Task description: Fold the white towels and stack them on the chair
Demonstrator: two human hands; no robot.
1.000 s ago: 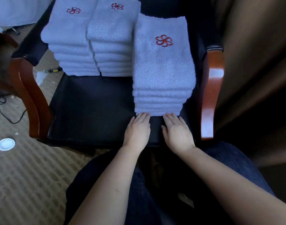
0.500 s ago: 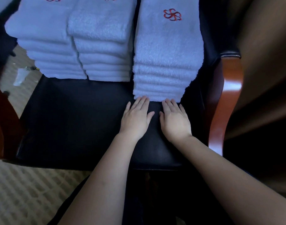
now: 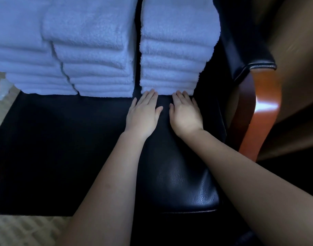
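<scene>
Three stacks of folded white towels stand side by side at the back of the black leather chair seat [image 3: 63, 148]: a left stack [image 3: 22, 50], a middle stack [image 3: 95, 55] and a right stack [image 3: 175, 50]. My left hand [image 3: 143, 114] and my right hand [image 3: 185, 114] lie flat on the seat, fingers straight. Their fingertips touch the front bottom edge of the right stack. Neither hand holds anything.
A padded black armrest [image 3: 248, 41] on a glossy wooden arm support [image 3: 258, 112] rises at the right of the seat. Light patterned carpet [image 3: 19, 229] shows at the lower left. A brown surface [image 3: 294, 50] fills the far right.
Both hands have slid forward, pushing the right stack back until it lines up with the other two stacks. The view has moved in closer over the seat.
</scene>
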